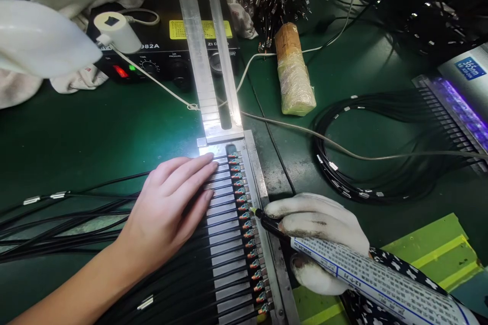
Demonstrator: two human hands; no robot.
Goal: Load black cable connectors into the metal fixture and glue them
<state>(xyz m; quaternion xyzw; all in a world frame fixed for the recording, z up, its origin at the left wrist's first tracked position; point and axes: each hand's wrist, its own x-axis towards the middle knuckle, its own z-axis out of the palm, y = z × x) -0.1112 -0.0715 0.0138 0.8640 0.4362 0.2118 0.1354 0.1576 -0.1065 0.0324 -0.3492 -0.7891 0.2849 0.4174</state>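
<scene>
A long metal fixture [224, 233] holds a row of black cables [224, 249] side by side, their connector ends [249, 233] showing colored wires. My bare left hand [171, 193] lies over the upper cables, fingers stretched out and touching the fixture. In a stained white glove, my right hand [320, 233] is wrapped round a white printed tube [369, 274] with a black nozzle. The nozzle's greenish tip [254, 210] is at one of the connector ends, near the middle of the row.
Behind the fixture stands a black control box [152, 51] with a white cloth on top. A wrapped block [295, 76] lies at the upper middle. Coiled black cables [331, 172] lead to a purple-lit lamp [457, 101] at right. Green-yellow sheets [434, 249] lie lower right.
</scene>
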